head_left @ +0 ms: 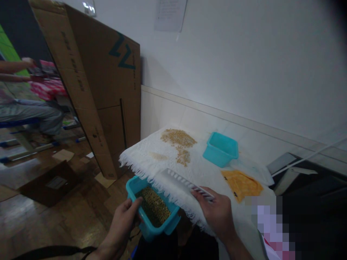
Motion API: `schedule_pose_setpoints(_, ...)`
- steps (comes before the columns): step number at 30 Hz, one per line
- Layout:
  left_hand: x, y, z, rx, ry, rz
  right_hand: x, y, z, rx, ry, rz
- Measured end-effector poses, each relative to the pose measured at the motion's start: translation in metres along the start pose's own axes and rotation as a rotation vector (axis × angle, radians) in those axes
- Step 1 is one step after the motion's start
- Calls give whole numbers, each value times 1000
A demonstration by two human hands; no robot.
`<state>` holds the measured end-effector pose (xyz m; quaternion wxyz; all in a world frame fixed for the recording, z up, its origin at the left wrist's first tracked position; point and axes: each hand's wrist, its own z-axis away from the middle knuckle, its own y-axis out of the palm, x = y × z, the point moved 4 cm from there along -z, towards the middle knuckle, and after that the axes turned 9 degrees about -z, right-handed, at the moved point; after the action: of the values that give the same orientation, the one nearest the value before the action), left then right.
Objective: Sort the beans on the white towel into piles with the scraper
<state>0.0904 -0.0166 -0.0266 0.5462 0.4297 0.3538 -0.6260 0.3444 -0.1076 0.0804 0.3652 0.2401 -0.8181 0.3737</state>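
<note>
My left hand [121, 225] grips the near rim of a teal plastic tub [166, 225] filled with small tan beans [153, 207], held just below the table's front edge. My right hand [218, 213] is closed on the handle of a flat white ridged scraper [181, 181], whose blade lies on a fringed white towel [173, 164] covering the table. A heap of loose beans [179, 141] lies on the far part of the towel, beyond the scraper.
A second teal tub [221, 148] stands on the towel at the right, with a yellow cloth [241, 185] nearer me. Tall cardboard sheets [103, 90] lean on the wall at left. Another person [27, 104] sits far left. A white wall runs behind the table.
</note>
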Motion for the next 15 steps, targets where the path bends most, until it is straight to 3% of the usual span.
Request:
schedule_pose_setpoints(4, 2, 0, -1, -13, 7, -12, -29, -30, -30, -188, 79, 261)
schedule_pose_setpoints(6, 3, -1, -1, -26, 11, -21, -41, -38, -38, -220, 107, 359)
schedule_pose_setpoints(15, -3, 0, 2, 1, -6, -37, -49, -29, -30, -155, 72, 407)
